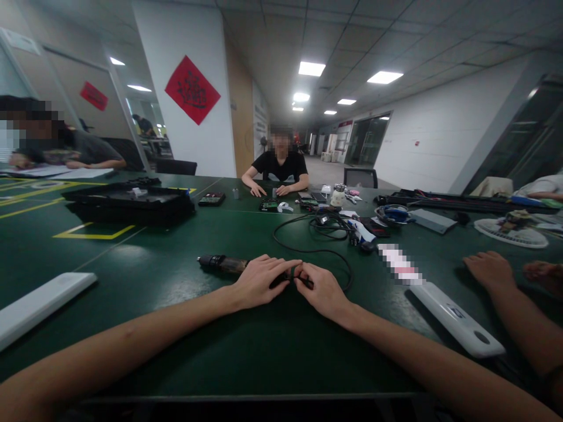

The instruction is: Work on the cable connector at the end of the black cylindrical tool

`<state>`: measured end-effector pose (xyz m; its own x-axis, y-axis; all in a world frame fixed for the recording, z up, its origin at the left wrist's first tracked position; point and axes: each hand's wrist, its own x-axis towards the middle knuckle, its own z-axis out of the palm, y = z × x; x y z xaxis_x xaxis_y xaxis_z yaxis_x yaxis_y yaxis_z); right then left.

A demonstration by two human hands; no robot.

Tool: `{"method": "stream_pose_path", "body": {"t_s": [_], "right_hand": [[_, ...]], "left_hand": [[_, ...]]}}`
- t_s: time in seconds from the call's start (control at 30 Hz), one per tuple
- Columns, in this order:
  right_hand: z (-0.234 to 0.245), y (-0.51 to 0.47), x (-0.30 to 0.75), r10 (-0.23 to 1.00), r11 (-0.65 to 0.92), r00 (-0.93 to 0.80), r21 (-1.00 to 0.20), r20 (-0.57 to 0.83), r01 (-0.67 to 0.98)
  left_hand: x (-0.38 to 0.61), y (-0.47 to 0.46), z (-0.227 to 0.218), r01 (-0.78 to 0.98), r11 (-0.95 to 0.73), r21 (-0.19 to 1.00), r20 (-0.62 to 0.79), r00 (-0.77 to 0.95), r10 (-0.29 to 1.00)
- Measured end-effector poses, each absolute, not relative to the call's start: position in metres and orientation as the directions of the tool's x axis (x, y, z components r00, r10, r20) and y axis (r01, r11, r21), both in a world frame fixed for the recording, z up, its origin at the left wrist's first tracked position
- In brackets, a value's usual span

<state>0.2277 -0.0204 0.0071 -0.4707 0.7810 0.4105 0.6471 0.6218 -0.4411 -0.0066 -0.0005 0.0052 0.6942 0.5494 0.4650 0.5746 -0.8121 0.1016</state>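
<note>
A dark electric screwdriver lies on the green table in front of me, its black tip pointing left. My left hand rests over the middle of its body, fingers curved around it. At the rear end, where the cable appears to leave the tool, the fingers of my right hand are curled and pressed together around it. The fingertips of both hands meet there and partly hide the tool's back end. A black cable loops on the table behind my right hand.
White long case at left; white power strip-like bar at right, near another person's hand. Black tray at back left. Small circuit parts, a white bottle and a white fan-like disc stand beyond. A person sits opposite.
</note>
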Motion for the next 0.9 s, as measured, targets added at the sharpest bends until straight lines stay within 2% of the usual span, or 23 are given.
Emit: {"method": "stream_pose_path", "body": {"t_s": [0.9], "right_hand": [[0.0086,-0.0226,0.2274,0.782,0.621,-0.477,-0.441,0.4,0.648]], "left_hand": [[-0.0083,-0.0018,0.0062,0.551,-0.824,0.132,0.471,0.696,0.542]]}}
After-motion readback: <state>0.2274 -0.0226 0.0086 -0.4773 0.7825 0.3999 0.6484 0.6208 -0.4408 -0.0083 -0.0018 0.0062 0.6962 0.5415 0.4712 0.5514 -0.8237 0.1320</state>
